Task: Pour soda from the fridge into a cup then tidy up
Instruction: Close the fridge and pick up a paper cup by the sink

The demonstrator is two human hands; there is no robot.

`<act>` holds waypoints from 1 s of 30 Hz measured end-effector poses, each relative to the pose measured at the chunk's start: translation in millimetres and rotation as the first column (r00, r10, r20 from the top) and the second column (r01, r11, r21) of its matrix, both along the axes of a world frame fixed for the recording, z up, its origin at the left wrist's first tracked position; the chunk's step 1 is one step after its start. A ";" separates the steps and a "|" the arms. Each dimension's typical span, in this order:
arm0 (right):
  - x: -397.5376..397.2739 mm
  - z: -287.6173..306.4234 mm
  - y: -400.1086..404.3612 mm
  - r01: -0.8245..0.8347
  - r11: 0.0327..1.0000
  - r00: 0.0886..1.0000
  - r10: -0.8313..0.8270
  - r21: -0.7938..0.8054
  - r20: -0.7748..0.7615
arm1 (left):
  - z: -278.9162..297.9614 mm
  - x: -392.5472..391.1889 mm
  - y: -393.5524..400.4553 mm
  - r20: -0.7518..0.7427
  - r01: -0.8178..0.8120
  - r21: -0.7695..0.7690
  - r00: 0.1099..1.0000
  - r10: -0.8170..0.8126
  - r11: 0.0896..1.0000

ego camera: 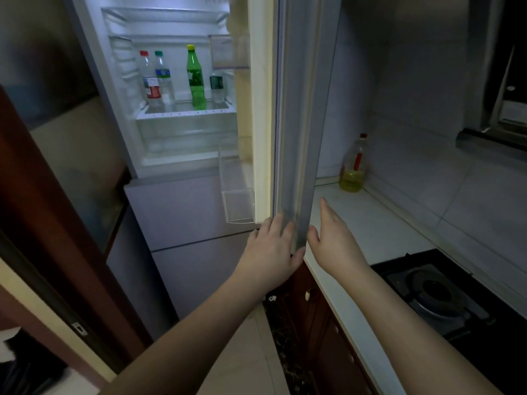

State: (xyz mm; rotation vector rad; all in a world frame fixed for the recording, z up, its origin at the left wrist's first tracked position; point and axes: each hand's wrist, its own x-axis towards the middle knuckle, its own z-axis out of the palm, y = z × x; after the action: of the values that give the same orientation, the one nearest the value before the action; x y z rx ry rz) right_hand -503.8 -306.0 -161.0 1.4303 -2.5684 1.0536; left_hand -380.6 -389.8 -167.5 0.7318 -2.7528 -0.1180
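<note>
fridge door (296,115) stands wide open down the middle of the frame, its bottom corner caught between 2 hands: the left hand (272,249) lies on the inner face with fingers straight and the thumb hooked under the corner, while the right hand (333,240) is flat and spread against the outer face, holding nothing. the soda is most likely the green bottle (196,78) with the yellow cap, upright on the lit shelf (185,109) in the upper middle of the frame, well apart from both hands. it looks about full. on the same shelf stand 2 clear bottles to its left, one with a red cap (150,78) and one with a green cap (164,76), and a smaller clear bottle (217,86) to its right. the door bins (239,206) look bare. an oil bottle (353,169), roughly a third full, sits on the counter (370,223) just behind the door; a harder swing could knock it over. no cup is in view.
</note>
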 end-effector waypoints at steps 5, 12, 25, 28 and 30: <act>-5.0 -2.8 -10.8 -0.093 0.995 0.995 0.095 -0.038 0.033 | -5.5 -0.5 -5.7 -0.131 0.037 0.083 0.991 -0.026 0.996; -2.2 -14.4 -23.0 -0.210 0.967 0.963 0.230 -0.145 0.139 | -18.7 7.6 -5.2 -0.254 0.028 0.256 0.966 0.039 0.966; 35.9 -15.9 -65.6 -0.499 0.844 0.794 0.536 -0.197 0.287 | -34.1 27.2 -15.7 -0.466 -0.231 0.513 0.734 0.494 0.827; 41.5 -17.2 -77.8 -0.570 0.805 0.755 0.592 -0.164 0.282 | -33.0 32.0 -24.8 -0.494 -0.280 0.530 0.665 0.560 0.801; 42.6 -14.5 -87.3 -0.625 0.771 0.738 0.634 -0.121 0.231 | -30.7 35.4 -34.7 -0.514 -0.309 0.546 0.611 0.602 0.779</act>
State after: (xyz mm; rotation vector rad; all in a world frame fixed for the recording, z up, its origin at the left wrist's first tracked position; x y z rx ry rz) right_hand -461.2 -393.3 -175.6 2.3970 -2.2037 1.4216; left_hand -345.2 -424.4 -198.2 1.2166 -1.7717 -0.7142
